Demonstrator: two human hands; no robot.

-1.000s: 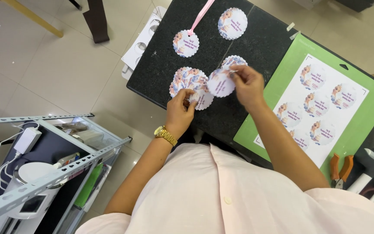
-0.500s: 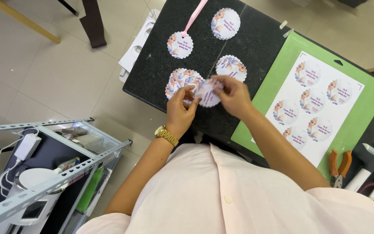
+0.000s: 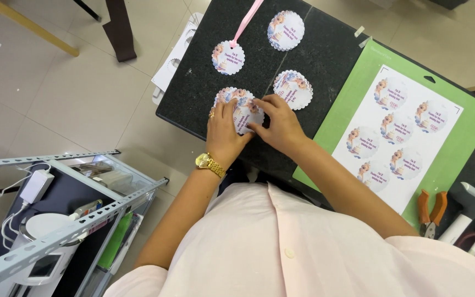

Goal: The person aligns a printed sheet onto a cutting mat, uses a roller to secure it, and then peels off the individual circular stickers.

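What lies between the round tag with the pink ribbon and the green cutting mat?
In the head view, between the ribbon tag and green mat lies bare black stone with one scalloped tag.

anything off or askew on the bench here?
Nothing damaged or spilled. Both hands, left hand and right hand, press on a stack of scalloped tags. The white cut-out sheet overhangs the black slab's left edge, slightly askew.

Bright, even light; soft shadows, sharp focus.

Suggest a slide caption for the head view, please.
Both hands, left hand and right hand, press a stack of round scalloped tags on black table.
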